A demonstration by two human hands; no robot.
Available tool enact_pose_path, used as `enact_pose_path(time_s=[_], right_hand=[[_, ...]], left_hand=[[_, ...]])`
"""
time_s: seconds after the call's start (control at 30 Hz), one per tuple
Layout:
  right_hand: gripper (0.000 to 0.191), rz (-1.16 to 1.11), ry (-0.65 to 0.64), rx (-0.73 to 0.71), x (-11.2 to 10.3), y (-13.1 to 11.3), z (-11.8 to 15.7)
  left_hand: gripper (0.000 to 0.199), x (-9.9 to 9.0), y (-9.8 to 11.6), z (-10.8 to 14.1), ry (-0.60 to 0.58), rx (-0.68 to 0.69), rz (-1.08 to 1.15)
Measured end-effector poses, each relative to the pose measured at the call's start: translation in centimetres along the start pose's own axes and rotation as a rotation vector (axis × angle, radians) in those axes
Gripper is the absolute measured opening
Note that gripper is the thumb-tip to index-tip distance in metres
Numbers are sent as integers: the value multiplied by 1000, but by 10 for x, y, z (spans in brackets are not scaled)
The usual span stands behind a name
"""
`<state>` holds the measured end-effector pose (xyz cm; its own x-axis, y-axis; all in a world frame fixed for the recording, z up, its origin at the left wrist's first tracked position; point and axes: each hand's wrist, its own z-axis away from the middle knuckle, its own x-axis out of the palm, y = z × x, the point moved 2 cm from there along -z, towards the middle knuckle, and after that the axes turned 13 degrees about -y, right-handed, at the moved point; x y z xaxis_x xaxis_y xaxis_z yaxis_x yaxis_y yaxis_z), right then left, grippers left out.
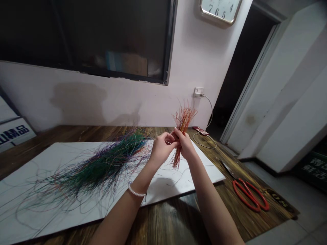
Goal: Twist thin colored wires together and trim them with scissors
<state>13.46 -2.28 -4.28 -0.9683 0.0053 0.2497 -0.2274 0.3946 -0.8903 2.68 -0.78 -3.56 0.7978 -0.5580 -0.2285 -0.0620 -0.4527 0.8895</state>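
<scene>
A bundle of thin orange-red wires (184, 119) stands nearly upright above the white board, its ends fanned out at the top and hanging loose below. My right hand (184, 143) is closed around the middle of it. From the left, my left hand (163, 146) meets the bundle, thumb and fingers pinched together by the right fingers. What lies in that pinch is hidden. On the white board (63, 149), left of my hands, spreads a large tangled heap of green, blue and purple wires (102, 166). Short wire scraps lie on the board under my hands.
Red-handled scissors (249, 194) lie on the wooden table (224, 211) at the right. Behind my right hand are a red and white object (200, 130) and a pale cable (208, 146) running to the wall socket (198, 92). A box (16, 134) stands far left.
</scene>
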Motion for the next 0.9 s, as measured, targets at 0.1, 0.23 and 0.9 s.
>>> enact_pose_path(time_s=[0.1, 0.23, 0.9], right_hand=[[41, -2, 2, -13, -4, 0, -2], [47, -2, -49, -5, -6, -3, -2], [44, 34, -447, 156, -5, -27, 19]], left_hand=[[21, -3, -1, 0, 0, -28, -67], [29, -8, -1, -1, 31, -45, -105], [72, -32, 10, 5, -280, -86, 272]])
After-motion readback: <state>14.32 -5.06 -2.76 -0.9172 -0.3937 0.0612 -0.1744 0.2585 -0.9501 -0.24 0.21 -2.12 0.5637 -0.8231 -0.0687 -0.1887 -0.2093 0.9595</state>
